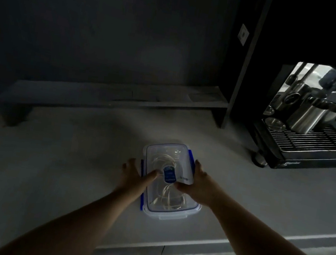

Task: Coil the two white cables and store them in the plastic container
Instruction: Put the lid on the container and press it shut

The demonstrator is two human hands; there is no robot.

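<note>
Pressing the lid (175,167) onto the plastic container (191,210) near the counter's (60,155) front edge, your left hand (134,173) and right hand (195,184) lie spread-fingered to seat it over the white cables (164,201).

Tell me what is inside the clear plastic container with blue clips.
Through the clear lid of the plastic container, loose loops of white cable show. The blue label, left hand and right hand cover the middle, so the coils cannot be counted.
</note>
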